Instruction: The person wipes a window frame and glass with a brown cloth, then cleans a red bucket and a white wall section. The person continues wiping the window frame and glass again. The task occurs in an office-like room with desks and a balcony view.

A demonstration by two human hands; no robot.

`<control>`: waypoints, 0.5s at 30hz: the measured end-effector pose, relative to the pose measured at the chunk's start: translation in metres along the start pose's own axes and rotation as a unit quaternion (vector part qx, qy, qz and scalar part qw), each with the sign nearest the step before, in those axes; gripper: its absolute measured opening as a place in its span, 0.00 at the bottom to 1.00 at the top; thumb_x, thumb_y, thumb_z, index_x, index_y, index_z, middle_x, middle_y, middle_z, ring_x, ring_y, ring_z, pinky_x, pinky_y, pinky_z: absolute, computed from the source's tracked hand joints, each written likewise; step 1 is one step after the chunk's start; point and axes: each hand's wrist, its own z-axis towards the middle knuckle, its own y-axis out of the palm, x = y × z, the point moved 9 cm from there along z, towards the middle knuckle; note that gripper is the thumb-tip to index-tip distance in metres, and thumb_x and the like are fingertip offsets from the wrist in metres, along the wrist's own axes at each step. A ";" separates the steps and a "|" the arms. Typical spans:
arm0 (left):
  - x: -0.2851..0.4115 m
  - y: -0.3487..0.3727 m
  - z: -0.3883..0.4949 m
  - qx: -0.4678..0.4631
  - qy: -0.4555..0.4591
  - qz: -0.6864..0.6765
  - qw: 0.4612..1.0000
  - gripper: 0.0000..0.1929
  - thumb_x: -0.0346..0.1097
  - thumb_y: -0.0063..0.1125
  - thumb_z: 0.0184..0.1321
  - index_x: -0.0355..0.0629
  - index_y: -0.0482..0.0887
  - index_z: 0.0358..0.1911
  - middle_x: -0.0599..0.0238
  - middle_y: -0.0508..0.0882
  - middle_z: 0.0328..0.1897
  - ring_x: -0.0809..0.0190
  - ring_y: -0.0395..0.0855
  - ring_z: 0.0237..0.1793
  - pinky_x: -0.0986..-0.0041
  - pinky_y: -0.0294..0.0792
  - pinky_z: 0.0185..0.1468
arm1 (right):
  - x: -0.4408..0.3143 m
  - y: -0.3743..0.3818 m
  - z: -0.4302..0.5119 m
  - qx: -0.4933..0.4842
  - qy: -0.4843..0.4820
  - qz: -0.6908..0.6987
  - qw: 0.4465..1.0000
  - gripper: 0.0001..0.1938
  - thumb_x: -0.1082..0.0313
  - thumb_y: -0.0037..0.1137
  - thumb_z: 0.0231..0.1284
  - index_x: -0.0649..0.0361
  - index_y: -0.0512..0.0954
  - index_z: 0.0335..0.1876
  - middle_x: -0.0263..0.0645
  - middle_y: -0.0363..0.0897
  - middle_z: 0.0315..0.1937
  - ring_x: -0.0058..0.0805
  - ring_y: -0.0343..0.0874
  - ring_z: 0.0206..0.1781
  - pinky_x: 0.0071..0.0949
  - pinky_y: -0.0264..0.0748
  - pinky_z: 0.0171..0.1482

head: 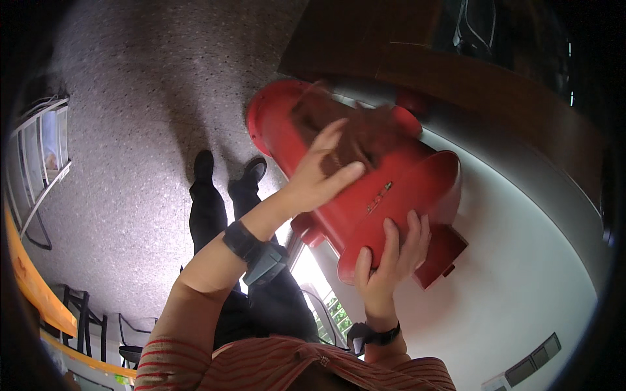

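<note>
A large glossy red object (pixel 298 141) with rounded edges stands before me against the wall; its exact kind I cannot tell. It bears a small gold-coloured emblem or lettering. My left hand (pixel 318 178) is over its face, with a dark brown cloth (pixel 357 129) under and between thumb and fingers. Motion blurs the cloth, and it hides part of the red surface. My right hand (pixel 396 249) rests with spread fingers on a rounded red flange at the near end, beside a boxy red part (pixel 442 254). Each wrist wears a black strap with a device.
A dark wooden counter or cabinet (pixel 352 49) with cables on top stands beyond the red object. To the right is a white wall (pixel 503 244) with a switch panel (pixel 533 359). Speckled floor (pixel 127 122) spreads left, bordered by a white rack (pixel 39 151) and an orange-yellow edge (pixel 39 283).
</note>
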 end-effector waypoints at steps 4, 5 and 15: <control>-0.008 0.017 0.048 -0.079 0.000 0.033 0.996 0.30 0.51 0.55 0.64 0.35 0.68 0.61 0.50 0.77 0.57 0.55 0.74 0.59 0.68 0.65 0.62 | 0.003 0.000 -0.003 0.026 0.004 0.012 1.000 0.21 0.53 0.49 0.59 0.54 0.74 0.55 0.54 0.65 0.63 0.62 0.60 0.66 0.61 0.52 0.65; -0.031 0.014 0.059 -0.081 -0.035 0.062 0.994 0.29 0.50 0.53 0.66 0.34 0.67 0.62 0.53 0.79 0.55 0.59 0.75 0.57 0.70 0.66 0.61 | 0.003 0.000 -0.004 0.032 0.005 0.013 0.999 0.21 0.53 0.49 0.59 0.53 0.74 0.55 0.54 0.65 0.63 0.63 0.61 0.66 0.61 0.52 0.65; -0.089 -0.016 0.075 -0.112 -0.145 0.017 0.983 0.26 0.54 0.50 0.65 0.35 0.76 0.52 0.48 0.80 0.44 0.47 0.78 0.49 0.65 0.68 0.55 | 0.006 0.001 -0.015 0.053 0.004 0.034 0.998 0.23 0.46 0.46 0.61 0.47 0.75 0.57 0.52 0.65 0.64 0.60 0.60 0.68 0.61 0.49 0.67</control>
